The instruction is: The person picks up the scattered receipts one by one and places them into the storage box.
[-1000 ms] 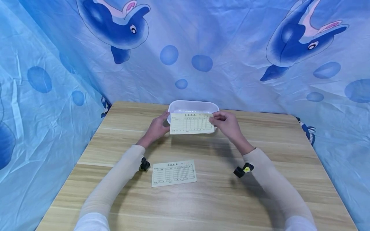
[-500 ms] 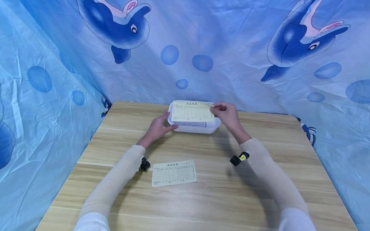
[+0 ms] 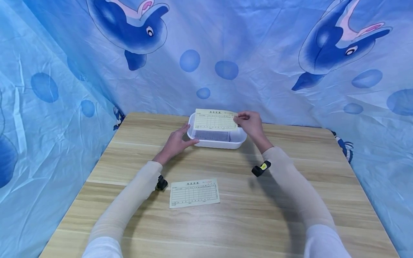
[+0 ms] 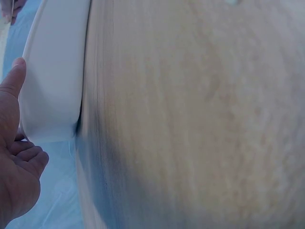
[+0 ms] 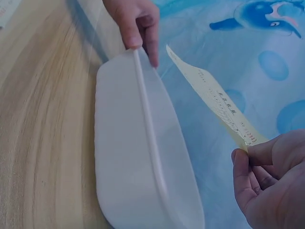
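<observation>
Right hand is pinching 1 paper slip by its right edge w/ curled fingers, holding it over the white tub. Left hand is steadying the tub's rim, thumb straight. Slip's probably light, floppy, tearable; edge grip suits it.

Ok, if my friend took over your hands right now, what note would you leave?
Right hand: pinches the right edge of a yellow form slip, held in the air over the white plastic tub.
Left hand: steadies the tub's left end, thumb on the rim.
The tub sits at the far middle of the wooden table. A second form slip lies flat on the table nearer the person.
Done: one slip is lifted above the tub.
Left: it is not yet released, and the second slip lies untouched.
</observation>
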{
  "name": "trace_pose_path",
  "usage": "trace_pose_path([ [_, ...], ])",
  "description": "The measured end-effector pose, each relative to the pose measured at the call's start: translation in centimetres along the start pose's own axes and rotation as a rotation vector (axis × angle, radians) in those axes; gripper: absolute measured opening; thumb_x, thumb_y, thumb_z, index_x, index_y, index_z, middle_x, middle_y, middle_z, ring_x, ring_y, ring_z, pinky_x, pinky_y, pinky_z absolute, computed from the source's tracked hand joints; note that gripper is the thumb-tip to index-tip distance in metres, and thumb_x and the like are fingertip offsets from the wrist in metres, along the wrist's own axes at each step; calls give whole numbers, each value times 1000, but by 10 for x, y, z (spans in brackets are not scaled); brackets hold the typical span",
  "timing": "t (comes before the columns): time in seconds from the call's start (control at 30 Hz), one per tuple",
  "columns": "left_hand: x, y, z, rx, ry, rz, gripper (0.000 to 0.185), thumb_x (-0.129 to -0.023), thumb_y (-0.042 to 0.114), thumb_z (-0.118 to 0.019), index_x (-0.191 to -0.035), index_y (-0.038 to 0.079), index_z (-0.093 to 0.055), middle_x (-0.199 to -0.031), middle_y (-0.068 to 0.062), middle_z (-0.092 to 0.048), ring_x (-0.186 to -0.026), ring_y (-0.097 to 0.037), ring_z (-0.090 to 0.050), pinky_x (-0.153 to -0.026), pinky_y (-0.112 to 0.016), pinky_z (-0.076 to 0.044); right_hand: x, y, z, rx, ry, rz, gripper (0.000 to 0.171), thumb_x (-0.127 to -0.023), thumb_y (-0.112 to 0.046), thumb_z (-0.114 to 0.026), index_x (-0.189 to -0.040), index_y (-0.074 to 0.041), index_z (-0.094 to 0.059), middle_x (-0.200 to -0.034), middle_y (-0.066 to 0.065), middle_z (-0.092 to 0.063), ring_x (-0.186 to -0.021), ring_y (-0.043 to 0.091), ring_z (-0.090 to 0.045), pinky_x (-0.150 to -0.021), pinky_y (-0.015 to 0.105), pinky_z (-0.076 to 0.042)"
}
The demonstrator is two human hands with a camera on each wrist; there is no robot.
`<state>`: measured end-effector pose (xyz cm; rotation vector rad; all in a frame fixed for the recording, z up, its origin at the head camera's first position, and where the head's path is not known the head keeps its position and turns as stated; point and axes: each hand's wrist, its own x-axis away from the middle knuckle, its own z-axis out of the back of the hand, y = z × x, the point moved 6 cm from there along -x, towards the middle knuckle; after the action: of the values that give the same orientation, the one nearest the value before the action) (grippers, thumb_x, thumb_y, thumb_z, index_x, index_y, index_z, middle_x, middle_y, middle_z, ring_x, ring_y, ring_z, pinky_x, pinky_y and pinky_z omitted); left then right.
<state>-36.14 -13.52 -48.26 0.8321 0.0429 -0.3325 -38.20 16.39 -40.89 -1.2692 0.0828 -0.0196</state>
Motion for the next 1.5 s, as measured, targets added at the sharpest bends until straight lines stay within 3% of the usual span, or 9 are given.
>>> trace_pose_path([
  [0.57,0,1,1,4,-1,-8,97,-86,49,-80,-156,-1,-34,-165,-21,-28,-152,-35,-28,-125,-47,-26,-15,20,-24,111,4,-49,22,-92,-11,-75,-110,3,-73,-105,20,-75,-79,20,-72,-87,49,-61],
  [0.8,0,0,1,10,3,-8,98,-86,51,-79,-156,-1,-35,-165,-21,-29,-152,-35,-28,-125,-47,-26,-20,26,-33,194,-11,-73,26,-92,-15,-74,-114,-2,-73,-102,15,-76,-79,20,-72,-74,34,-59],
  [1.0,0,0,1,10,-1,-8,99,-85,51,-80,-156,-1,-36,-165,-21,-29,-152,-35,-28,-125,-48,-26,-21,30,-39,215,-25,-94,27,-93,-14,-73,-117,-1,-72,-101,15,-76,-80,23,-74,-75,36,-61],
  [1.27,-1,-1,1,16,-4,-8,100,-85,51,-80,-156,-3,-35,-165,-21,-29,-153,-34,-27,-125,-47,-26,-23,32,-45,273,-41,-73,23,-92,-13,-73,-112,-1,-73,-97,15,-77,-84,30,-75,-66,29,-57],
  [1.5,-1,-2,1,12,4,7,98,-85,51,-80,-155,-2,-36,-164,-20,-30,-152,-34,-29,-124,-46,-27,-25,36,-47,318,-62,-70,21,-93,-13,-74,-110,-1,-74,-100,15,-77,-80,27,-75,-68,29,-59],
])
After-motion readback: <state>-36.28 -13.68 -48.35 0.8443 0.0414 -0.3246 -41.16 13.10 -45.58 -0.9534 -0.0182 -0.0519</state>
